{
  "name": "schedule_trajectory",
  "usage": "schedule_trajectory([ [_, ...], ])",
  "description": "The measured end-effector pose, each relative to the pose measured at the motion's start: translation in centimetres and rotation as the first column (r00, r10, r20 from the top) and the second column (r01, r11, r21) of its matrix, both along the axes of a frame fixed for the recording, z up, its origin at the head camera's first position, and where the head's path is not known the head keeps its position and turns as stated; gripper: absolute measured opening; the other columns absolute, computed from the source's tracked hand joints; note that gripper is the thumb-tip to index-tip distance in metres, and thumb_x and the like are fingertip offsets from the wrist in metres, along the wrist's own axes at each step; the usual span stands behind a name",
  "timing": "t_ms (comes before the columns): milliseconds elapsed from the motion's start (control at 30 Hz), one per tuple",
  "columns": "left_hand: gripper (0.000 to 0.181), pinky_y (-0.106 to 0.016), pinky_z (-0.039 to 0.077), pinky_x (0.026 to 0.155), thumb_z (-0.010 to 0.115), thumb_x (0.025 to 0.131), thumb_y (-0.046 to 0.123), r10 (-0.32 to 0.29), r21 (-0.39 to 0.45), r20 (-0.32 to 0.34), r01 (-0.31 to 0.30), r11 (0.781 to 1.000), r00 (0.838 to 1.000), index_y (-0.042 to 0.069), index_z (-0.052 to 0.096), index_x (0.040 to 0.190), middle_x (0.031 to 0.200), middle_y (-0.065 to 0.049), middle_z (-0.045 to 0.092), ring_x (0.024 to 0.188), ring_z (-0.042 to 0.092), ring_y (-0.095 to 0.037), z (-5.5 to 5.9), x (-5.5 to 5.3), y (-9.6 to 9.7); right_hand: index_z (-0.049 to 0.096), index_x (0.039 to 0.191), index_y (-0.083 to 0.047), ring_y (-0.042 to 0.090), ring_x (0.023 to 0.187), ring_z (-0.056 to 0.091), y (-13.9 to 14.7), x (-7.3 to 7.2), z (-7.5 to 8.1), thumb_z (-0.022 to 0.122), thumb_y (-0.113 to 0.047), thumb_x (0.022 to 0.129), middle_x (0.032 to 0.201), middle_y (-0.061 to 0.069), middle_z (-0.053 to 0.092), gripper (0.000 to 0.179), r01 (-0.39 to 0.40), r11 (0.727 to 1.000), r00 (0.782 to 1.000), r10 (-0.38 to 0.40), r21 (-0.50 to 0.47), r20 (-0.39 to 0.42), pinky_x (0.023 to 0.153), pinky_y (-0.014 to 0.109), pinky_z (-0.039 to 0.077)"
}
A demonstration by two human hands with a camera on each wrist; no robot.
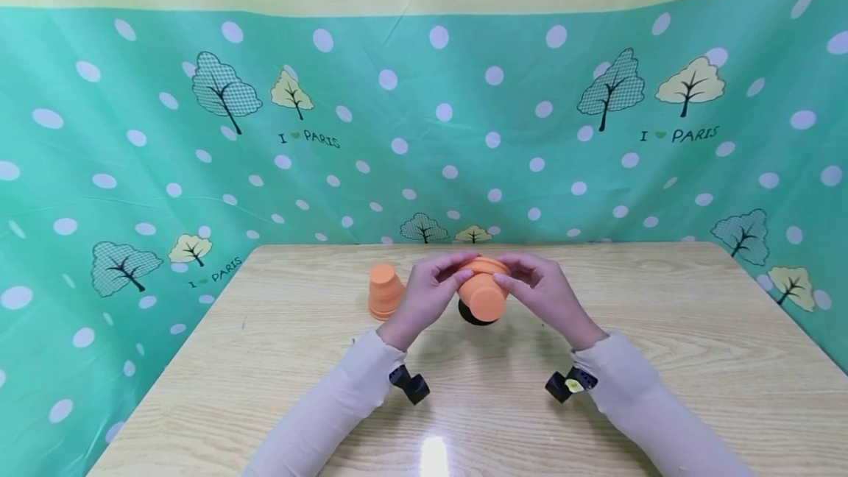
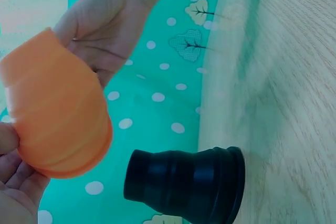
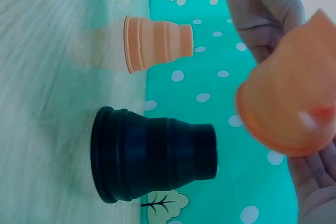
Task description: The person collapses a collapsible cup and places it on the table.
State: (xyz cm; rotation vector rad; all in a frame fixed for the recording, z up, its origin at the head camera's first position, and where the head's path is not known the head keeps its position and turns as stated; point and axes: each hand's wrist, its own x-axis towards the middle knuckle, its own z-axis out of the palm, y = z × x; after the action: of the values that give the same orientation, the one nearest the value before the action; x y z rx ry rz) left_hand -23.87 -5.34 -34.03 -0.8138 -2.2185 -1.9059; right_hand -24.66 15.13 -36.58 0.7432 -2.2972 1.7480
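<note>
Both hands hold an orange collapsible cup (image 1: 486,300) in the air, its narrow end tilted toward the head camera. The left hand (image 1: 430,282) grips its left side near the wide rim, thumb on the near face. On the other side, the right hand (image 1: 539,293) grips it the same way. Below it, a black ribbed cup (image 3: 157,153) stands upside down on the table, mostly hidden behind the held cup in the head view. Close to the left hand, a second orange cup (image 1: 386,293) also stands with its narrow end up.
The pale wood tabletop (image 1: 662,300) reaches back to a green dotted curtain (image 1: 358,109) behind it. Each wrist carries a small black camera, one of them the right wrist camera (image 1: 559,386).
</note>
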Motion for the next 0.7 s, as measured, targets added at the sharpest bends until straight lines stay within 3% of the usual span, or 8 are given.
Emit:
schedule_trajectory([
  [100,0.03,-0.027,0.051,0.087,0.06,0.09,0.002,-0.006,-0.026,0.002,0.006,1.0,1.0,-0.004,0.062,0.119,0.119,-0.018,0.063,0.111,0.06,-0.026,-1.1,-0.7,0.0,0.065,0.114,-0.002,0.014,0.086,0.065,0.0,0.1,0.2,0.069,-0.016,0.087,0.108,0.013,0.067,0.03,-0.025,0.999,0.999,0.024,0.04,0.036,0.073,0.025,0.055],
  [233,0.031,-0.025,0.051,0.085,0.063,0.09,0.008,-0.02,-0.059,-0.051,0.017,0.998,0.999,0.001,0.064,0.12,0.119,-0.012,0.064,0.113,0.059,-0.02,-2.4,-1.5,-0.1,0.066,0.112,-0.001,0.015,0.086,0.065,0.2,0.1,0.5,0.068,-0.017,0.088,0.107,0.013,0.067,0.029,-0.042,0.994,0.997,0.035,0.099,0.074,0.075,0.024,0.054],
  [533,0.029,-0.029,0.048,0.093,0.067,0.087,0.009,-0.019,-0.153,-0.184,-0.01,0.988,0.983,0.001,0.067,0.115,0.116,-0.01,0.066,0.114,0.059,-0.018,-2.3,-1.3,0.2,0.066,0.111,0.001,0.016,0.09,0.064,-0.1,0.2,0.6,0.067,-0.017,0.089,0.107,0.014,0.068,0.029,-0.04,0.985,0.998,0.03,0.17,0.061,0.078,0.023,0.052],
  [700,0.029,-0.029,0.046,0.095,0.067,0.087,0.01,-0.013,-0.182,-0.183,-0.021,0.983,0.983,0.003,0.067,0.115,0.117,-0.008,0.066,0.115,0.057,-0.015,-2.4,-1.2,0.3,0.067,0.111,0.001,0.021,0.098,0.063,-0.1,0.2,0.5,0.065,-0.016,0.09,0.108,0.013,0.067,0.027,-0.038,0.983,0.998,0.03,0.179,0.051,0.086,0.029,0.051],
])
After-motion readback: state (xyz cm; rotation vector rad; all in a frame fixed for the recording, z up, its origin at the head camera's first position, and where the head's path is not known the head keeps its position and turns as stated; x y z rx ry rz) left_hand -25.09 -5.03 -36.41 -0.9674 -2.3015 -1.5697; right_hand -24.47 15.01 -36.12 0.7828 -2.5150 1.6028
